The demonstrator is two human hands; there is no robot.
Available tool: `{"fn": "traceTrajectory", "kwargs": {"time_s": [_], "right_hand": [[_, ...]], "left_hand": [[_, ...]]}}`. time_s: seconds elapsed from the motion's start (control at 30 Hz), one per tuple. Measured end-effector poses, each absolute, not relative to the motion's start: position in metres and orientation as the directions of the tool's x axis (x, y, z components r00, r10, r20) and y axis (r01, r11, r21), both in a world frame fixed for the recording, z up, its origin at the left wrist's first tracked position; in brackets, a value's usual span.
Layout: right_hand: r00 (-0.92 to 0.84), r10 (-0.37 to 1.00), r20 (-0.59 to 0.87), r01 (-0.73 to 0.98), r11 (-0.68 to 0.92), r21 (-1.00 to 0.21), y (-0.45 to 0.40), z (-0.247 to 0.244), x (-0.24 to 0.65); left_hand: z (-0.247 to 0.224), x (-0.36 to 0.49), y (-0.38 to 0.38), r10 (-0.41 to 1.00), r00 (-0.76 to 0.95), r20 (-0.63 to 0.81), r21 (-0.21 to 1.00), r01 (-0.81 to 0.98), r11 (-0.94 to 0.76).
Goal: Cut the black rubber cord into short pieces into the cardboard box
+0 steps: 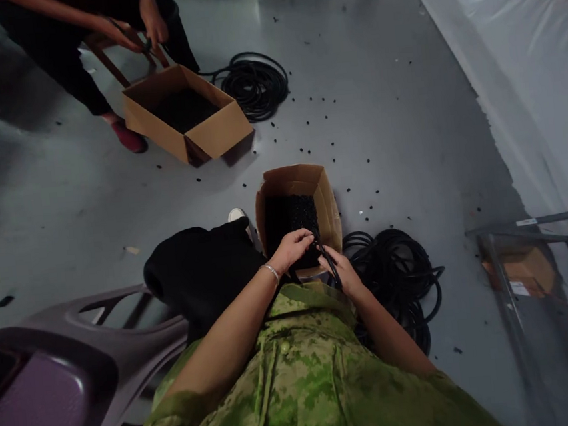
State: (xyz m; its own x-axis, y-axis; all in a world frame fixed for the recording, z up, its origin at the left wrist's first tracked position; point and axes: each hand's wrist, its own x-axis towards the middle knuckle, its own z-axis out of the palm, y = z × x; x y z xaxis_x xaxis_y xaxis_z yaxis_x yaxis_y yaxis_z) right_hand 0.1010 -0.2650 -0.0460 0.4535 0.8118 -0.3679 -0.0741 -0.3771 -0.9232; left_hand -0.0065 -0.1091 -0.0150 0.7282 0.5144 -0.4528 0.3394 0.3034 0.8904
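Over the near edge of an open cardboard box [327, 202], both my hands are close together. My right hand [342, 267] is closed around a black hose [330, 267]. The fingers of my left hand [294, 247] are pinched near the upper end of that hose; what lies between them is too small to make out. Many small black pieces [301, 211] fill the bottom of the box. To the right of the box, coils of black hose [394, 262] lie on the floor.
A seated person's hands [153, 28] are above another cardboard box [155, 128] at the upper left, beside a second hose coil [254, 85]. Small black pieces dot the floor. A purple chair [37, 417] is at lower left, a metal frame [531, 223] at right.
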Motion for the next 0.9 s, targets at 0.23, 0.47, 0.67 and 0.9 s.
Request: {"fn": "traceTrajectory", "kwargs": {"time_s": [0.23, 0.47, 0.67, 0.9], "right_hand": [[0.448, 0.813, -0.371, -0.066, -0.384, -0.921, -0.261, -0.047, 0.099], [0.451, 0.809, -0.377, -0.034, -0.406, -0.913, -0.258, -0.049, 0.101], [0.529, 0.798, -0.289, 0.086, -0.389, -0.917, -0.257, -0.051, 0.095], [0.529, 0.823, -0.207, 0.241, -0.38, -0.893, -0.256, -0.065, 0.085]], "left_hand": [[-0.015, -0.007, -0.109, 0.501, 0.724, -0.473, 0.88, 0.362, 0.308], [-0.02, -0.003, -0.109, 0.492, 0.71, -0.503, 0.86, 0.358, 0.363], [-0.025, -0.002, -0.103, 0.503, 0.68, -0.533, 0.842, 0.365, 0.398], [-0.033, -0.001, -0.101, 0.572, 0.624, -0.532, 0.847, 0.398, 0.353]]}}
